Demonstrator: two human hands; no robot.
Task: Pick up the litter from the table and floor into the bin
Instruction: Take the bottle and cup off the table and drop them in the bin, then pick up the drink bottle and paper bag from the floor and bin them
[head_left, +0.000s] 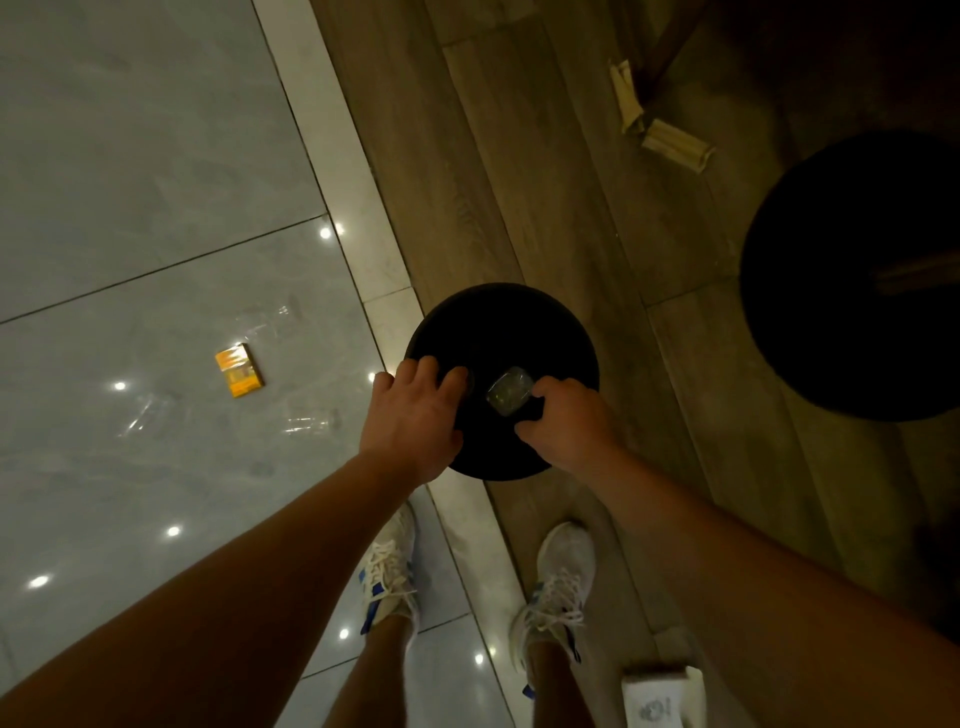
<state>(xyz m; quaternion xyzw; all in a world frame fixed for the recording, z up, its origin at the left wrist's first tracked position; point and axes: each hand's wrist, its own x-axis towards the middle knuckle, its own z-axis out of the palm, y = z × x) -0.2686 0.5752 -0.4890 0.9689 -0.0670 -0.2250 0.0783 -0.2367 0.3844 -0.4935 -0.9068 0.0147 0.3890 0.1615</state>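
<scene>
Underfoot: grey tiled floor (130, 156) left, wood flooring (519, 182) right. Black round bin (498, 322) at the join, seen from above. Left hand (415, 410) flat on bin's rim, fingers (447, 376) spread, gripping nothing. Right hand (566, 421) over bin's mouth, fingers pinching clear crumpled wrapper (509, 389). Yellow packet (239, 371) lying on tiles, well apart. Cardboard scraps (660, 119) on wood, beyond bin.
</scene>
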